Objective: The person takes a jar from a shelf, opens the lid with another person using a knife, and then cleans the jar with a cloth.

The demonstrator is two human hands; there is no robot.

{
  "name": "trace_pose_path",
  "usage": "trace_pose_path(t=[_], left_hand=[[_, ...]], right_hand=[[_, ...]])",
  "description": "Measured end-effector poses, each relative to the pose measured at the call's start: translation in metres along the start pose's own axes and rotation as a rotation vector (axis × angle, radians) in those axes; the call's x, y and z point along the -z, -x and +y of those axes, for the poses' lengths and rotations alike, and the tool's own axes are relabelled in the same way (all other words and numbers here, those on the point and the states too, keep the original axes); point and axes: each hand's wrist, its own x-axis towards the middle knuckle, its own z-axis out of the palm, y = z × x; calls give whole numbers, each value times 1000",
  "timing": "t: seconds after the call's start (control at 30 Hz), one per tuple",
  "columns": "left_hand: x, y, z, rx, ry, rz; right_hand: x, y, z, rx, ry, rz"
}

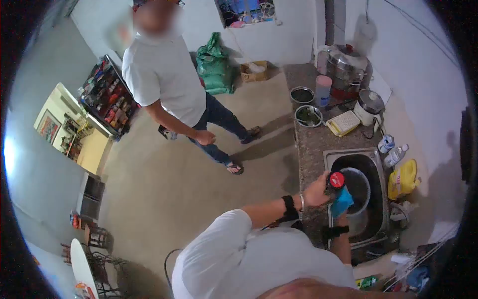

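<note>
Over the sink (326, 159), my left hand (314, 192) is closed around a dark container with a red lid (337, 180). The lid faces up towards me, and the container's body is mostly hidden. My right hand (341, 219) is closed on a blue cloth (342, 200), which touches or lies very close to the container's side. Beneath both hands, a round basin (366, 187) sits inside the sink. The fingers of my right hand are largely covered by the cloth.
A person in a white shirt (169, 79) stands left of the counter (311, 144). Bowls (308, 116), a yellow grater (343, 122), a blender base (369, 107) and a steel pot (347, 65) stand beyond the sink. A yellow jug (402, 179) and bottles (396, 155) line the wall.
</note>
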Motion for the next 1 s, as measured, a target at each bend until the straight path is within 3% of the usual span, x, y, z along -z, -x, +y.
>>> trace_pose_path(t=[0.1, 0.17, 0.23, 0.3, 0.33, 0.47, 0.63, 0.7, 0.83, 1.0], left_hand=[[15, -13, -3, 31, -74, -201], [24, -21, -7, -59, -79, -413], [29, -22, -2, -150, -55, -302], [42, -29, 7, -161, -474, -503], [43, -29, 6, -168, -475, -503], [26, -32, -21, -174, -427, -397], [23, -23, -15, -151, -250, -207], [13, -26, -22, -235, -239, 14], [21, -26, -7, -43, -245, -151], [22, -17, 3, 1, -146, -15]], right_hand=[[1, -5, -17, 59, 140, 11], [2, -12, -28, 177, 377, 18], [1, -15, -38, 333, 709, 64], [-2, -19, -38, 372, 859, 93], [-4, -17, -37, 358, 864, 104], [14, -21, 25, 120, 678, -67], [4, -6, 6, -58, 154, -95], [3, 6, -1, -131, -52, -68], [-3, 18, -29, -209, -441, 12], [-10, -9, -62, -207, -611, 13]])
